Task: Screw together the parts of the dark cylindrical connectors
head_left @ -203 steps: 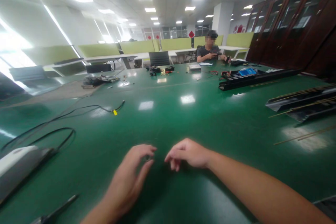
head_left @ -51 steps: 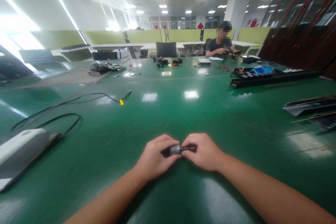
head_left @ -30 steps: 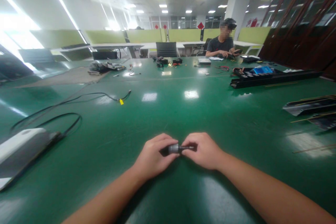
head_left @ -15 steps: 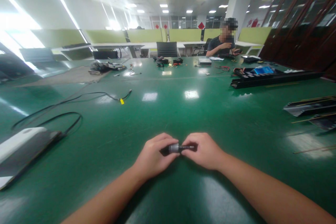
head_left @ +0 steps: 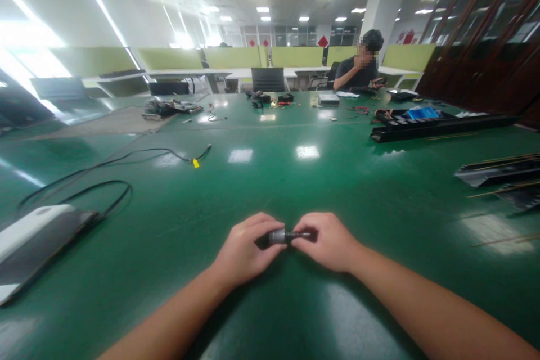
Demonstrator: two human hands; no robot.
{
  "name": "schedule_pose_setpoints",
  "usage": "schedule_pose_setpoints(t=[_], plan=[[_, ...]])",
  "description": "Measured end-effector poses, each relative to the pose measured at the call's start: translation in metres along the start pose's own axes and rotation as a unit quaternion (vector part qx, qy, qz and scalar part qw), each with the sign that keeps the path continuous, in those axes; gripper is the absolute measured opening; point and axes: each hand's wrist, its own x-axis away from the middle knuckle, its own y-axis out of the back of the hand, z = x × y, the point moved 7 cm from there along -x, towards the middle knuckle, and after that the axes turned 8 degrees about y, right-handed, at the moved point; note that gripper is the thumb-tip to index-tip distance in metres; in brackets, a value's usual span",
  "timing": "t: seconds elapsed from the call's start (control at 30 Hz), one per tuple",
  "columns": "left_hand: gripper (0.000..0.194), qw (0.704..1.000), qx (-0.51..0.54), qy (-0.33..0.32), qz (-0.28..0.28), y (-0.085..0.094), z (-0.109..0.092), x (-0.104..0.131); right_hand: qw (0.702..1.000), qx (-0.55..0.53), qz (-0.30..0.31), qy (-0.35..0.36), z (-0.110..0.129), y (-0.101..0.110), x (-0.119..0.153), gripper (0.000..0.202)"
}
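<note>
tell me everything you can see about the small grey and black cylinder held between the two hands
The small grey and black cylindrical part lies level, end to end between both hands just above the green table. Its left section is a thicker, dull grey barrel that looks metallic; a thinner dark shaft runs rightward. The left hand pinches the grey end, the right hand the dark end. Fingers hide both tips.

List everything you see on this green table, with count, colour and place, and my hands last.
Small cylindrical metal part: one, grey and black, held between both hands, near edge.
Black cables: two, left side, one with a yellow tag.
Flat white and grey device: one, far left.
Long black trays: several, right side.
Thin brass-coloured rods: several, right edge.
Green table: one, glossy.
Seated person: one, dark shirt, far end.
Left hand: grips the part's grey end.
Right hand: grips its black end.
</note>
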Motion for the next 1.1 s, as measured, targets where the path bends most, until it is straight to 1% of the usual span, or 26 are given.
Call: schedule_pose_setpoints(t=[0.2,0.33,0.63,0.9,1.1], plan=[[0.024,1.000,-0.002,-0.009,-0.012,0.0034,-0.0050,-0.0010,1.000,-0.012,-0.008,0.000,0.0004,0.0006,0.0008,0.006],[0.023,1.000,0.000,-0.012,-0.011,0.0034,-0.0072,-0.0012,1.000,-0.015,-0.008,-0.004,0.0002,0.0005,0.0009,0.005],[0.026,1.000,-0.009,-0.006,-0.020,0.0051,-0.0010,0.0005,1.000,-0.022,-0.010,-0.019,-0.0011,0.0006,0.0005,0.007],[0.024,1.000,-0.008,-0.015,-0.024,0.0073,-0.0048,-0.0006,0.999,-0.027,-0.010,-0.023,-0.0002,0.0016,0.0003,0.007],[0.023,0.999,-0.017,-0.015,-0.028,0.0096,-0.0034,-0.0013,0.999,-0.035,-0.013,-0.033,-0.0019,0.0029,0.0001,0.007]])
